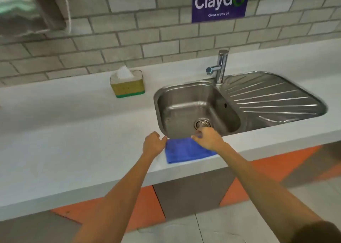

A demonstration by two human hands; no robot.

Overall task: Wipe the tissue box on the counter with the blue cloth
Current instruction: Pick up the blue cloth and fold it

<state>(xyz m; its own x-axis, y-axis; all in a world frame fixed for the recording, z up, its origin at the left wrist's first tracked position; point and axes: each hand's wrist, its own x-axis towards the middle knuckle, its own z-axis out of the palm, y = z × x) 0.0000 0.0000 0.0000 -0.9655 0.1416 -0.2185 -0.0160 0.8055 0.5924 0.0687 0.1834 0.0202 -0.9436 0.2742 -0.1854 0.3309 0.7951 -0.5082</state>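
Observation:
The blue cloth [186, 150] lies folded flat on the grey counter [73, 141], just in front of the sink and close to the counter's front edge. My left hand [154, 144] rests at the cloth's left edge, fingers curled, thumb touching the corner. My right hand [208, 138] is on the cloth's far right corner, with fingers pinched on the fabric. The tissue box [127, 85] stands at the back of the counter to the left of the sink. It is yellow-green with a green base, and a white tissue sticks out of its top.
A steel sink [195, 106] with a drainboard [273, 99] and a chrome tap [220, 67] sits right of the tissue box. A metal dispenser [31, 10] hangs on the tiled wall at upper left. A purple sign [220, 2] is on the wall.

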